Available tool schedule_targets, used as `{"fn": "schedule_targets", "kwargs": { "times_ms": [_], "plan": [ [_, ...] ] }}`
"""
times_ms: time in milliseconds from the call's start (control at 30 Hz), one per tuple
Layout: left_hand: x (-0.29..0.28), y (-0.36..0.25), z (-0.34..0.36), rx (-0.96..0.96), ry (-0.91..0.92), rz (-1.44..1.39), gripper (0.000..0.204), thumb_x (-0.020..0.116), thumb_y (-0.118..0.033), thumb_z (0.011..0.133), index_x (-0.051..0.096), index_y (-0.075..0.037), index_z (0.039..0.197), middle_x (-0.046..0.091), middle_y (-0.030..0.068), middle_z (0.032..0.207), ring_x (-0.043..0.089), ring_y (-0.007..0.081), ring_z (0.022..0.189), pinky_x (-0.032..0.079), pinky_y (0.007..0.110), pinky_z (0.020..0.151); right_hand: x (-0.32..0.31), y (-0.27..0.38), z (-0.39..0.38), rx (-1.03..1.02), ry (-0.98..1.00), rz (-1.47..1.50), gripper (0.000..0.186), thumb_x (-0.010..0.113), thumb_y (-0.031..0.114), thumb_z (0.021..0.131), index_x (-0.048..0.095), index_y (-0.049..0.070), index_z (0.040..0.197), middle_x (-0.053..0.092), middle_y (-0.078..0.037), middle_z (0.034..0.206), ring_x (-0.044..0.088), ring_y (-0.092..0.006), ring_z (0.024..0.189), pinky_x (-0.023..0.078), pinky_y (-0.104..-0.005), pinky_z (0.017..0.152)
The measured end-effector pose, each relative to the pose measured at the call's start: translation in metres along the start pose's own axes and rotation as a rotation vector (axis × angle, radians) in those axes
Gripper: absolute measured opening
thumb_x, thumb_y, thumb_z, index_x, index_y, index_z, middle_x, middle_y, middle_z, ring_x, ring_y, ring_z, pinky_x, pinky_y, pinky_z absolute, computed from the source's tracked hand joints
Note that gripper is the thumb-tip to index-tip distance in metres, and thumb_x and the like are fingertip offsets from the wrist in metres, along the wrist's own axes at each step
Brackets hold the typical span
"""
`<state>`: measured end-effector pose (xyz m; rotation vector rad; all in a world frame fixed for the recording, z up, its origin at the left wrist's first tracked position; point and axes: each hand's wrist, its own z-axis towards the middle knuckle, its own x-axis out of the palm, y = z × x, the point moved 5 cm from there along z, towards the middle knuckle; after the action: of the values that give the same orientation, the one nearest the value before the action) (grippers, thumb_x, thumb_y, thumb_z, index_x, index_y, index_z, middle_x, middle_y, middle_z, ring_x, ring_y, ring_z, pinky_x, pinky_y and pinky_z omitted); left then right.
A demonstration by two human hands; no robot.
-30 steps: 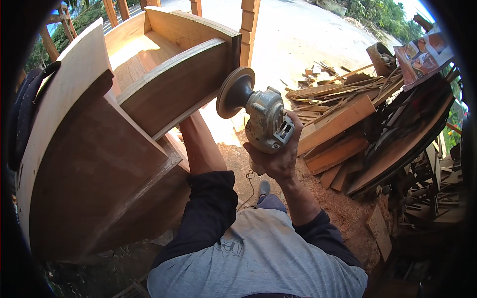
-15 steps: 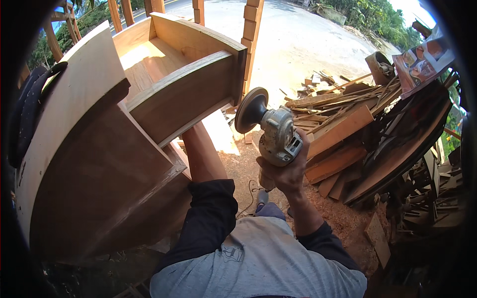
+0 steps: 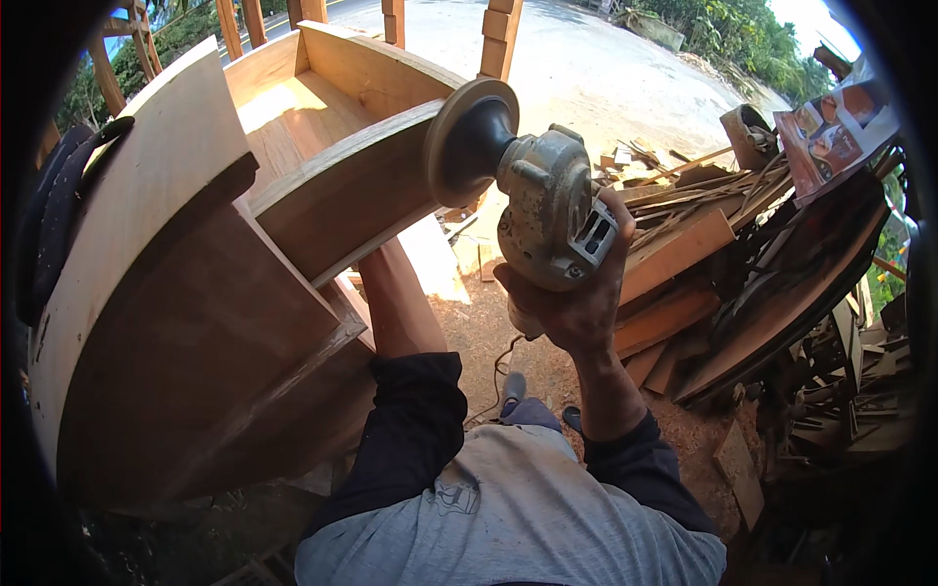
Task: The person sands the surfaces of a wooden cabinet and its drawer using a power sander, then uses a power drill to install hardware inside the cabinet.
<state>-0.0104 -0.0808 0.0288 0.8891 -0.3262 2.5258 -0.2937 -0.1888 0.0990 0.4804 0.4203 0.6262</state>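
My right hand [image 3: 576,308] is wrapped round a worn grey disc sander [image 3: 542,220], held up with its round pad [image 3: 474,137] at the end of the wooden drawer [image 3: 352,186]. From this angle the pad covers that end, and I cannot tell if the two touch. The open-topped drawer has a curved front and juts out of a large curved wooden cabinet [image 3: 186,332]. My left forearm [image 3: 401,303] reaches up beneath the drawer. The drawer hides my left hand and its fingers, so what it touches does not show.
A pile of wood offcuts [image 3: 684,195] and boards lies at the right, with a curved panel [image 3: 782,303] leaning there. Dark cloth [image 3: 63,215] hangs over the cabinet's left edge. A cord [image 3: 500,366] trails near my foot [image 3: 514,386]. Wooden posts [image 3: 498,39] stand beyond the drawer.
The disc sander in my right hand has risen nearer to me, and its pad has shifted slightly left, now covering the drawer's end. My left forearm and the cabinet have hardly moved.
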Motion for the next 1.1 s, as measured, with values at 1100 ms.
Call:
{"fn": "schedule_targets", "kwargs": {
  "times_ms": [1100],
  "plan": [
    [-0.002, -0.001, 0.007, -0.025, 0.017, 0.002, 0.054, 0.05, -0.025, 0.102, 0.036, 0.007, 0.142, 0.056, 0.0139, 0.112, 0.056, 0.0251, 0.11, 0.048, 0.037, 0.097, 0.025, -0.052, -0.075, 0.125, -0.025, 0.071, 0.092, 0.089, 0.014, 0.069, 0.026, 0.002, 0.136, 0.058, -0.018, 0.113, 0.065, -0.0268, 0.101, 0.054, -0.0373, 0.085]
  ]
}}
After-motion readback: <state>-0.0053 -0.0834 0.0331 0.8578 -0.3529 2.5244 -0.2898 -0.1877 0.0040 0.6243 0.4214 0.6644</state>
